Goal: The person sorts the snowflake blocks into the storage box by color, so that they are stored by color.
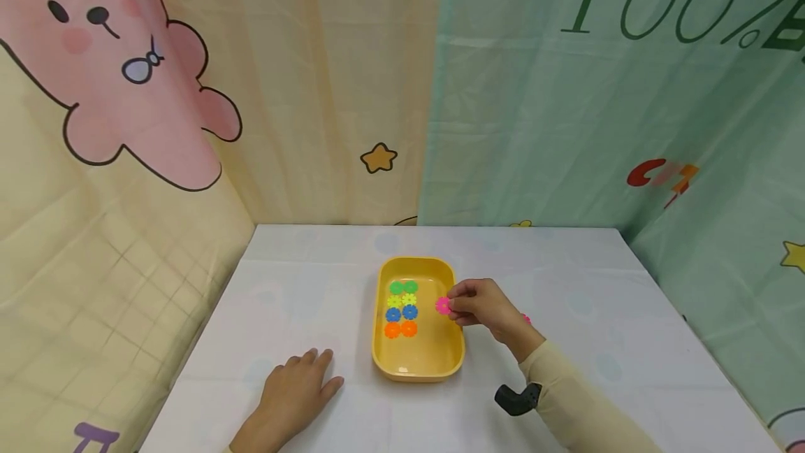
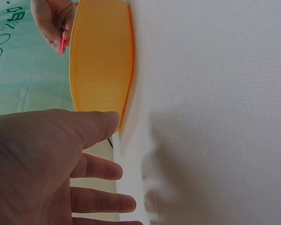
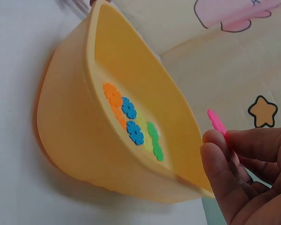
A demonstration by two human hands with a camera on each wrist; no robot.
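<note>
My right hand (image 1: 483, 307) pinches a pink flower-shaped plastic disc (image 1: 443, 305) between thumb and fingertips, above the right rim of a yellow tray (image 1: 423, 369). In the right wrist view the pink disc (image 3: 217, 122) stands edge-on. Inside the tray, to its left, lie pairs of like discs in rows: green (image 1: 410, 287) at the far end, then yellow (image 1: 409, 299), blue (image 1: 410, 312) and orange (image 1: 409, 328) nearest me. My left hand (image 1: 294, 393) rests on the table left of the tray, holding nothing, with fingers spread; its thumb (image 2: 100, 125) overlaps the tray in the left wrist view.
Another pink piece (image 1: 527, 319) shows on the table beyond my right wrist, mostly hidden by it. A black wrist-camera mount (image 1: 518, 400) sticks out from the right sleeve. Printed curtains (image 1: 339, 89) enclose the back and sides of the white table (image 1: 302, 285).
</note>
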